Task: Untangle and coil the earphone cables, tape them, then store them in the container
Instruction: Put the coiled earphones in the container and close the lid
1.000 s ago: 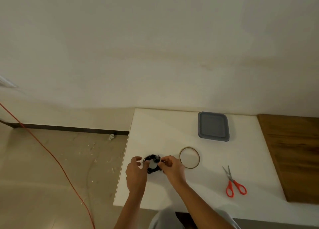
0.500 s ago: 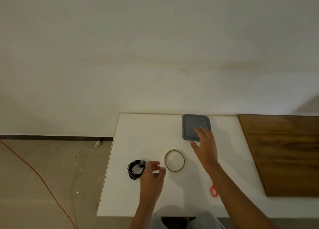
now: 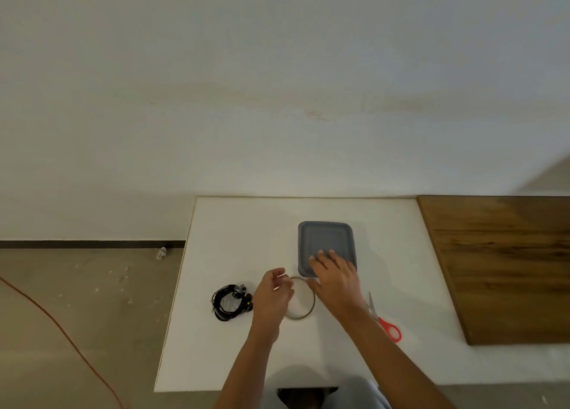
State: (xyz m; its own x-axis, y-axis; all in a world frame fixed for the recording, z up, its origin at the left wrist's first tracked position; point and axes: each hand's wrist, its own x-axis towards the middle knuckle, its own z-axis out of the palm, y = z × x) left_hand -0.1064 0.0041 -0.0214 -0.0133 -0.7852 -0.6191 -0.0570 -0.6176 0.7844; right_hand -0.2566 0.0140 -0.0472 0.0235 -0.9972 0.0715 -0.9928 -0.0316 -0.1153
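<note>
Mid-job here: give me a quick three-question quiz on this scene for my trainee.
1. True or false: the coiled earphone cable lies on the table, outside the container.
2. Which hand rests on the container: A left, B right?
3. Fill in: the scissors have ___ handles.
Key: 1 true; 2 B, the right hand; 3 red.
</note>
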